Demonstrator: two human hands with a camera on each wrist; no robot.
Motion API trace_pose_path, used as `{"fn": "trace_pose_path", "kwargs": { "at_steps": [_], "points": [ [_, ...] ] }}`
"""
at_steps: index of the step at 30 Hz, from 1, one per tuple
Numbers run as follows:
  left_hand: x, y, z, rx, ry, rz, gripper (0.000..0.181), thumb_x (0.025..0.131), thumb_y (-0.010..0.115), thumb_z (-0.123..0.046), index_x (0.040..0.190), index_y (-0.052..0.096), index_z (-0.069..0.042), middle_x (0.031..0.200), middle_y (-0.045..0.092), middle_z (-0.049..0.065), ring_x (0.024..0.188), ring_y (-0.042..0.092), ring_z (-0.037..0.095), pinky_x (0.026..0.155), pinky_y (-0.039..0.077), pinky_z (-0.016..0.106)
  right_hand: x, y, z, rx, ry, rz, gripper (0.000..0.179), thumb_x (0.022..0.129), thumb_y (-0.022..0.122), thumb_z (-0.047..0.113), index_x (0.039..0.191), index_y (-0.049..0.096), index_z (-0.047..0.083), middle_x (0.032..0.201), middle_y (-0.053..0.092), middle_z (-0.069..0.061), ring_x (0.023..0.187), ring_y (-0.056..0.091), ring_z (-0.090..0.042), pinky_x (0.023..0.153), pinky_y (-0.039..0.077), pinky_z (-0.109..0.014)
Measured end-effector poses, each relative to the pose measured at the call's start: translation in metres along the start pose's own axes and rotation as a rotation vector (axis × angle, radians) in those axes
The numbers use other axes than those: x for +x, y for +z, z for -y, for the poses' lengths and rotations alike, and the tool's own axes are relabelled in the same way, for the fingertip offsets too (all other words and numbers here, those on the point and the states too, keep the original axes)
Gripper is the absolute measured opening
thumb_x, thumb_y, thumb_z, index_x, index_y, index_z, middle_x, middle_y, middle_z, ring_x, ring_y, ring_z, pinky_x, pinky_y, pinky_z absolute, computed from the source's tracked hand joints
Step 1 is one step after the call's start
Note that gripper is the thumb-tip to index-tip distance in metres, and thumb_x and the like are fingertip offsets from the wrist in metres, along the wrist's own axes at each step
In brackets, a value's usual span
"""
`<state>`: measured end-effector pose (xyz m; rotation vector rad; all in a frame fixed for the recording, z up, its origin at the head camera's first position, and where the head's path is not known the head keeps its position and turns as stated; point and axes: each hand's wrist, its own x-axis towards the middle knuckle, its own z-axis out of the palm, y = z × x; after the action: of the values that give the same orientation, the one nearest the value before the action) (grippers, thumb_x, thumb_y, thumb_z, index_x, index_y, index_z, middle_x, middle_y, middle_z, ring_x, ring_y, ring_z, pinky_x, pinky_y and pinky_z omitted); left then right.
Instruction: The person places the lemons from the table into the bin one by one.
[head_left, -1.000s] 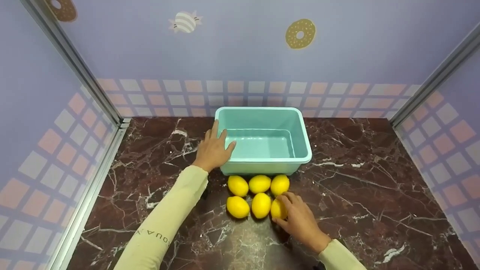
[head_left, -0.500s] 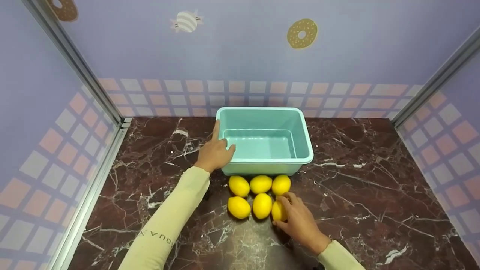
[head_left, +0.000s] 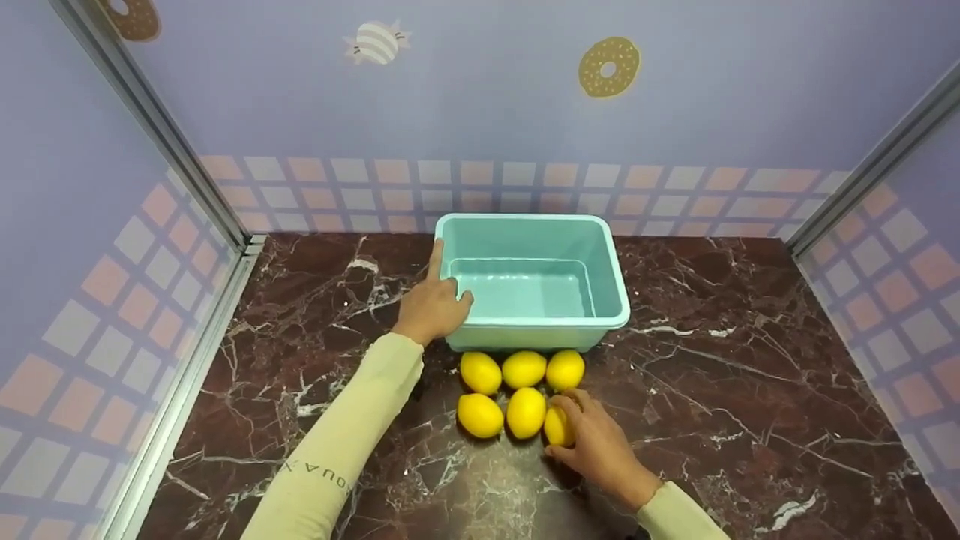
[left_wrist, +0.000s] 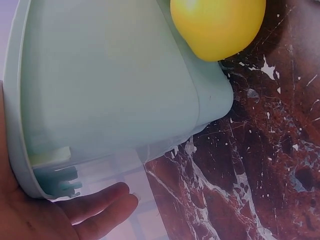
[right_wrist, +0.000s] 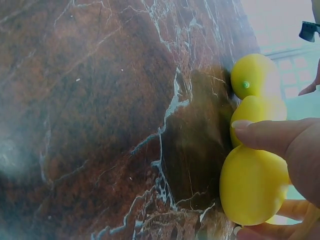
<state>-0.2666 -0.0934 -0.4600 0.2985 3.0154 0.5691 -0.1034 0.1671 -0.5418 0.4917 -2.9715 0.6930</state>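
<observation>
In the head view, a light teal plastic basin [head_left: 536,321] stands against the back wall. My left hand [head_left: 431,309] grips its left rim, the index finger straight along the edge and the thumb over the inner side. Two fingers [left_wrist: 107,212] show outside below the rim in the left wrist view. Two rows of yellow lemons lie in front of the basin, among them a near-left lemon [head_left: 480,415] and a near-middle lemon [head_left: 526,412]. My right hand [head_left: 596,442] holds the near-right lemon [head_left: 559,427] between thumb and fingers, on the table.
The table [head_left: 712,450] is dark red marbled stone. Purple patterned walls [head_left: 487,112] enclose it at the back and both sides, with metal strips at the corners. The back-row lemons sit close to the basin's front wall.
My left hand's spread fingers have folded at the basin's rim, leaving the index finger straight. The right hand stays at the same lemon with little movement. The view has shifted slightly.
</observation>
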Motion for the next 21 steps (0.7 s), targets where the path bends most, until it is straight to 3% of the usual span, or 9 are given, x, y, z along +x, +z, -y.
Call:
{"fn": "trace_pose_path", "kwargs": {
  "at_steps": [8, 21],
  "points": [
    [-0.0005, 0.0014, 0.0015, -0.018, 0.002, -0.012, 0.046, 0.098, 0.039, -0.041, 0.101, 0.069, -0.006, 0.165, -0.008, 0.006, 0.056, 0.053, 0.023, 0.051, 0.042, 0.034, -0.0006, 0.0001, 0.0008, 0.025, 0.004, 0.021, 0.063, 0.069, 0.086, 0.026, 0.123, 0.056, 0.014, 0.130, 0.053, -0.015, 0.115, 0.056, -0.032, 0.090, 0.051, -0.048],
    [0.0001, -0.0002, -0.0004, 0.000, -0.006, -0.002, 0.050, 0.098, 0.038, -0.044, 0.102, 0.067, -0.004, 0.164, -0.010, 0.006, 0.057, 0.055, 0.022, 0.053, 0.046, 0.035, 0.0006, -0.0002, 0.0006, 0.071, 0.010, 0.041, 0.063, 0.069, 0.085, 0.019, 0.125, 0.057, 0.011, 0.133, 0.053, -0.018, 0.113, 0.057, -0.034, 0.092, 0.050, -0.051]
  ]
}}
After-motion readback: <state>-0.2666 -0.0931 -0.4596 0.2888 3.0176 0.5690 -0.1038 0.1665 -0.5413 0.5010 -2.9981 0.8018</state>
